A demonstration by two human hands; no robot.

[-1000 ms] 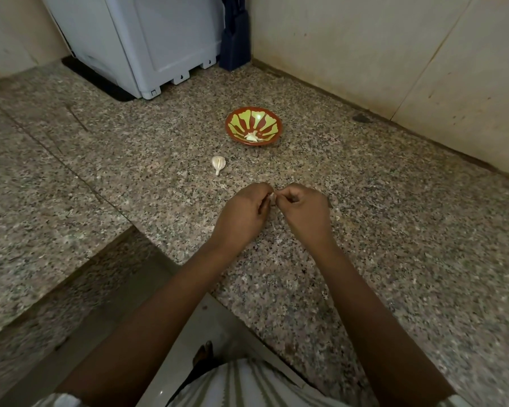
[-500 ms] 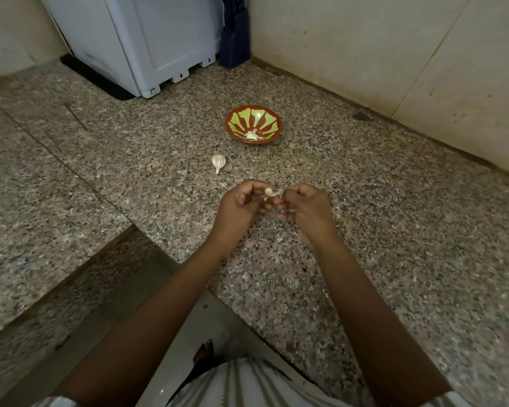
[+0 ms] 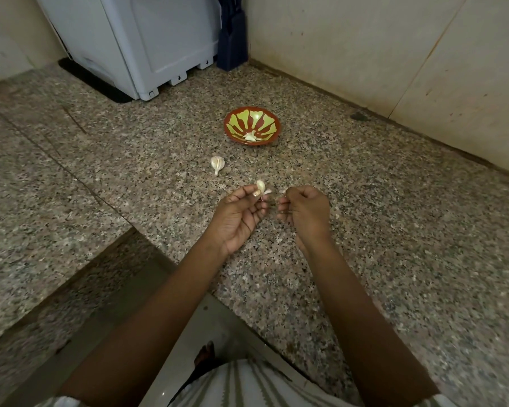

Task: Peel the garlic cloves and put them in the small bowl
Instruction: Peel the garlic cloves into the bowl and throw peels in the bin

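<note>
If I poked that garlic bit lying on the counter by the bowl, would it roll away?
Probably not far. The garlic piece is lopsided, fat at one end with a thin stalk, so it would likely wobble or spin on the counter, not roll straight. It looks small and papery, so it is probably light and would slide easily.

Dressed in a short-sleeved white cloth garment with olive-green vertical stripes [image 3: 247,386]; forearms bare down to left hand [image 3: 238,218] and right hand [image 3: 304,214].
</note>
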